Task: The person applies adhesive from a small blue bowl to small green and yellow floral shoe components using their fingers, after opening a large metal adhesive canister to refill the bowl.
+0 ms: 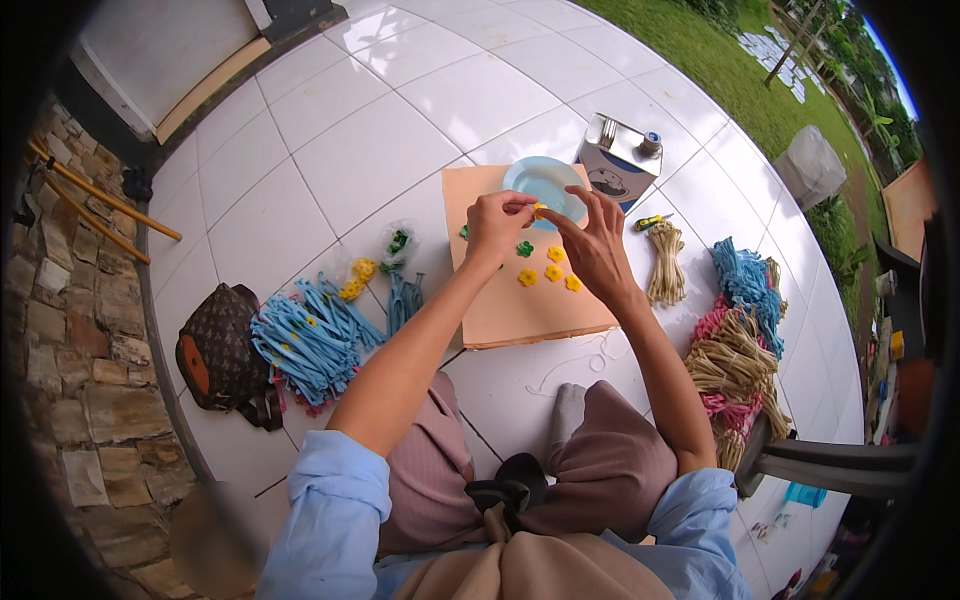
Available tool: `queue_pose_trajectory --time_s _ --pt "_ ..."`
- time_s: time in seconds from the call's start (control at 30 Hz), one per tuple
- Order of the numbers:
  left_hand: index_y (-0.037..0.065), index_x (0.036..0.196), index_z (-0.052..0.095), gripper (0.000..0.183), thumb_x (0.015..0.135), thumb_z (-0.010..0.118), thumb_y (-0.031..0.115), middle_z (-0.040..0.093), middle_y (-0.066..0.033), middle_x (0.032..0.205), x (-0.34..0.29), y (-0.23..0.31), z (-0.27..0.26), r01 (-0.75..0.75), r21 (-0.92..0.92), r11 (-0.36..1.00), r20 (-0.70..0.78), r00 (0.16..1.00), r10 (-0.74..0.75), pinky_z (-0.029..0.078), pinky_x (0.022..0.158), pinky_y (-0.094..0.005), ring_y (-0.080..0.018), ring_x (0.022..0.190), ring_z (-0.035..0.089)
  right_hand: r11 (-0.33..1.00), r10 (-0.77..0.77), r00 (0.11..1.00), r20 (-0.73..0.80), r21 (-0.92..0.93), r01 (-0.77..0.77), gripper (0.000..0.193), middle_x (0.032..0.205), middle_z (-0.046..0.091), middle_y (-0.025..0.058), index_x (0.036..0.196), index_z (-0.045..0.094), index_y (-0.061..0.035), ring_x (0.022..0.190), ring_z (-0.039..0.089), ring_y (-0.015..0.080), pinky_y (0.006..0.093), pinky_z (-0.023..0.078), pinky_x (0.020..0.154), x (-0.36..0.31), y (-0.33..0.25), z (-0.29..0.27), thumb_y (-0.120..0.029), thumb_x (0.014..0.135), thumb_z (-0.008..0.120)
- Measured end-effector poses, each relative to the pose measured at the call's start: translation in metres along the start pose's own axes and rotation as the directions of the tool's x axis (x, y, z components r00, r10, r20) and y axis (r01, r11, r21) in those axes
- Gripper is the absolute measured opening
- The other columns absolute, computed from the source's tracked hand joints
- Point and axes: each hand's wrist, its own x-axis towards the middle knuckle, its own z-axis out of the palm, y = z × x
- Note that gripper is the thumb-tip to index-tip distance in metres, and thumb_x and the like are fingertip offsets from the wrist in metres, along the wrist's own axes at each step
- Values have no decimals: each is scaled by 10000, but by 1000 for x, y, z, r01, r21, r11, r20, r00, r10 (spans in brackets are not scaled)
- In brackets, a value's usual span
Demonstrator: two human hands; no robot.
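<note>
My left hand (pixel 493 228) pinches a small yellow flower-shaped piece (pixel 540 209) between thumb and fingertips above a cardboard sheet (pixel 530 315). From the other side, my right hand (pixel 598 240) meets the same piece at its fingertips, the other fingers raised and spread. Several yellow flower pieces (pixel 554 273) and a green flower piece (pixel 525 248) lie on the cardboard below my hands. Just beyond them, a light blue plate (pixel 530 178) rests on the cardboard's far part. A thin pale thread (pixel 570 370) trails on the tiles near the cardboard's front edge.
Left are bundled blue cords (pixel 310 335), a brown patterned bag (pixel 218 345) and plastic bags of yellow (pixel 357 278) and green pieces (pixel 400 243). Right are beige cord bundles (pixel 667 265), more blue cords (pixel 745 285) and a yellow-green handled tool (pixel 652 222). A metal can (pixel 622 160) stands behind.
</note>
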Motion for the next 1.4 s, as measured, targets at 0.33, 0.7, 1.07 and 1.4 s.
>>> queue_pose_trajectory --time_s 0.33,0.7,1.07,1.4 --pt "1 861 653 98 775 639 43 677 -97 777 -16 -2 35 -129 217 968 172 981 92 534 665 -262 -158 714 663 906 369 922 -116 268 -328 331 1078 519 121 1119 476 -58 1029 449 300 385 364 892 -8 38 -15 4 798 520" --pt "9 754 635 61 702 645 40 604 -139 776 -24 -24 84 -601 533 596 400 799 449 472 732 -388 -308 797 578 671 603 789 117 459 -582 191 907 554 121 968 491 -18 790 547 230 333 451 727 -57 65 -2 22 784 524" --pt "21 852 610 231 853 598 251 573 -58 643 -8 56 8 -226 224 948 -5 972 234 415 556 -244 -112 519 502 681 566 790 235 407 -609 177 780 591 131 930 462 -8 680 599 229 332 468 602 -4 36 -39 -94 832 583" --pt "72 885 627 195 891 542 247 563 24 717 -81 -7 -219 180 -119 976 -373 903 -212 416 631 -166 -50 653 509 578 -35 917 398 756 -306 202 820 605 196 1033 375 -73 749 594 388 470 444 635 81 -199 35 -91 858 475"
